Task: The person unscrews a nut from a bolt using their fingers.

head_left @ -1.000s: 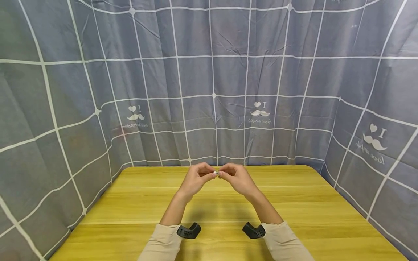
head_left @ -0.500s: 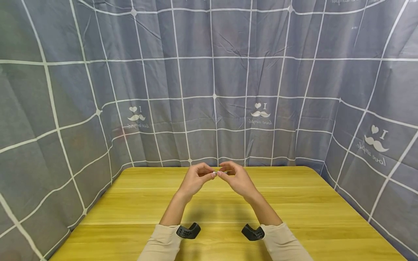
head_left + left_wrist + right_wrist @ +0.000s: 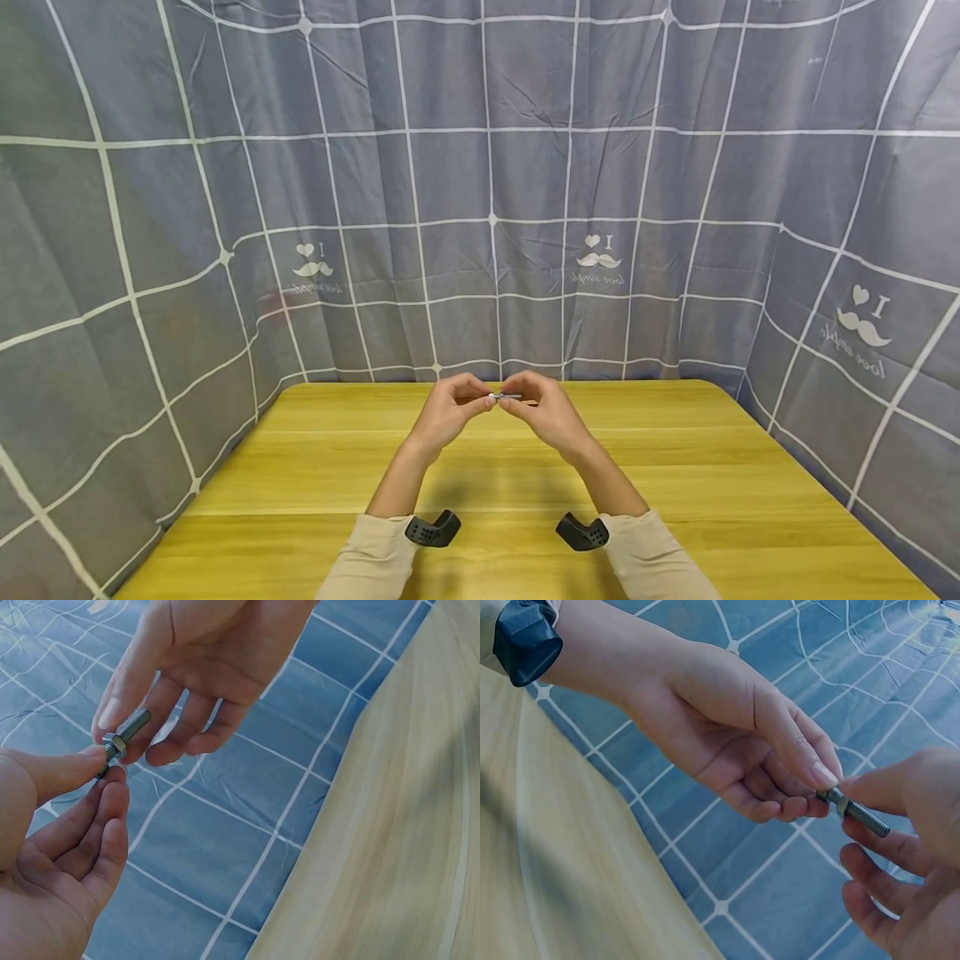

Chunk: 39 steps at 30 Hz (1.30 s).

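A metal bolt (image 3: 136,725) with a hex nut (image 3: 115,744) on its thread is held in the air between both hands. My left hand (image 3: 444,419) pinches the bolt's head end between thumb and fingertips, so the head is mostly hidden. From the other side, the right hand (image 3: 550,417) holds the nut with its thumb and index finger. The right wrist view shows the free threaded end of the bolt (image 3: 871,821) jutting past the nut toward the right palm. The other right fingers are loosely bent below the bolt.
Beneath the hands lies a wood-grain table (image 3: 495,475). A grey curtain (image 3: 450,183) with white grid lines surrounds its back and sides. Each wrist wears a black camera mount, the left one (image 3: 433,530) and the right one (image 3: 582,532), over beige sleeves.
The right thumb and fingers have shifted slightly around the nut, and more of the bolt's shank shows now. The left hand has stayed nearly still.
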{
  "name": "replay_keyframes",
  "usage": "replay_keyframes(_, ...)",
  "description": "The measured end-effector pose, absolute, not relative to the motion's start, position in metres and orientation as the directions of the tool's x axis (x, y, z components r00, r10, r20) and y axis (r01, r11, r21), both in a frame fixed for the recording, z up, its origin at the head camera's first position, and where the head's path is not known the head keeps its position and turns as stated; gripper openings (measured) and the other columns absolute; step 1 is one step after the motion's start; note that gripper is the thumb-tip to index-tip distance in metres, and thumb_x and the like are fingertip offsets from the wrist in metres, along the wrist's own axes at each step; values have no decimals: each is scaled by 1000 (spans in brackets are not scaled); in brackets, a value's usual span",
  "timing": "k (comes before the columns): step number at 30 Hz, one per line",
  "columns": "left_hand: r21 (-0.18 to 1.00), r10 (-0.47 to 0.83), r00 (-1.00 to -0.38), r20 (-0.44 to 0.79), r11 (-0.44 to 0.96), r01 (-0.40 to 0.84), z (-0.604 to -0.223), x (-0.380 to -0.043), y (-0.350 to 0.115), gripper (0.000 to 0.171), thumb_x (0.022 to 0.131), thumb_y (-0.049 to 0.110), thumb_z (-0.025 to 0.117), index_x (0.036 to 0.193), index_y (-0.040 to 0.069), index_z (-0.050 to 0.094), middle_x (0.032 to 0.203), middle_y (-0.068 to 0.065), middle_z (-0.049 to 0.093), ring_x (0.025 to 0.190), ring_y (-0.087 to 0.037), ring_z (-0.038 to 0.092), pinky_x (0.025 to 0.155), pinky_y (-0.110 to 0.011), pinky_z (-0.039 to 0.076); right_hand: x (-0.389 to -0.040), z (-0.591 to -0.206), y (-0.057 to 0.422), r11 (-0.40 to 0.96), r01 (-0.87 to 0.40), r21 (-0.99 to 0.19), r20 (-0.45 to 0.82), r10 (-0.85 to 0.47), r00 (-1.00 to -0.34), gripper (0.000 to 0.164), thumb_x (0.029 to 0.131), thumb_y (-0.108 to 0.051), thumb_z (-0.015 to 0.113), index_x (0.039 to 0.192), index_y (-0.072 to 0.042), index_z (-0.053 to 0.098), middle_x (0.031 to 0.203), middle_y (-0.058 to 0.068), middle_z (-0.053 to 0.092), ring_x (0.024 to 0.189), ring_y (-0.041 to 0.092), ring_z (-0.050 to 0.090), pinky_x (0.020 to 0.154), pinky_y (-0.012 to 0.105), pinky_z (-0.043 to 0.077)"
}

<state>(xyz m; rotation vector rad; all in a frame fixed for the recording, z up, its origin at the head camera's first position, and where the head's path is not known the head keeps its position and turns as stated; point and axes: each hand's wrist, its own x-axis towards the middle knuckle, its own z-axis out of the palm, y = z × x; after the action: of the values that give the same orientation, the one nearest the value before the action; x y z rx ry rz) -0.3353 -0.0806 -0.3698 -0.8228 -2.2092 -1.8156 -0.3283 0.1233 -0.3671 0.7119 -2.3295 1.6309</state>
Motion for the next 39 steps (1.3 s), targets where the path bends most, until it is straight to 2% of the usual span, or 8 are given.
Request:
replay_keyframes(6,850,313,-829,464,108,516,-370,-335,-78,12,98,7,72,105,-3,72,105,-16,75,100,-34,70,90,-46,54,-328,-368,124,308,-449,-839,392,-232,-890,21,103,-24,69,118,-9,72,110,2,72,102,23,65,89,49,53)
replay_keyframes(12,851,328,-827,456,112,514,-370,-337,-77,10,98,7,72,104,-1,72,104,-15,75,101,-36,69,90,-46,54,-327,-366,124,293,-456,-841,395,-244,-886,8,100,-13,71,107,-9,72,104,3,71,98,27,66,86,46,53)
replay_keyframes(18,848,337,-820,463,100,520,-371,-338,-78,8,99,8,72,103,1,73,105,-10,76,102,-36,69,91,-46,54,-326,-365,122,283,-449,-848,385,-255,-887,26,99,-23,74,121,-10,70,115,3,69,102,24,66,87,46,54)
replay_keyframes(21,849,335,-823,460,106,517,-372,-337,-79,8,98,8,73,103,2,73,104,-9,76,101,-34,70,91,-45,54,-325,-366,121,301,-443,-845,375,-259,-890,24,101,-26,71,119,-10,72,112,1,71,99,21,67,87,45,53)
replay_keyframes(25,851,334,-826,455,111,513,-372,-337,-79,7,98,7,72,103,2,73,104,-9,76,103,-38,69,91,-46,54,-325,-367,122,303,-466,-832,398,-260,-880,12,101,-16,70,112,-10,72,108,0,71,101,23,66,88,45,53)
replay_keyframes(28,849,339,-822,457,110,517,-373,-336,-79,8,98,7,72,103,1,73,104,-10,76,102,-37,69,90,-47,54,-324,-368,121,287,-475,-832,409,-260,-875,20,98,-13,73,118,-8,69,113,3,68,106,28,65,89,46,55)
replay_keyframes(32,846,341,-820,460,111,521,-373,-336,-79,8,98,8,72,103,2,73,103,-10,76,99,-31,70,89,-46,54,-323,-368,121,297,-454,-840,393,-242,-887,28,100,-21,73,125,-8,68,117,4,68,108,28,64,90,48,54)
replay_keyframes(39,843,338,-821,460,122,523,-374,-337,-80,6,98,8,72,103,4,73,104,-12,76,99,-35,69,87,-44,53,-324,-369,122,306,-456,-835,394,-244,-886,10,103,-17,68,109,-10,73,101,1,71,97,25,64,84,44,52)
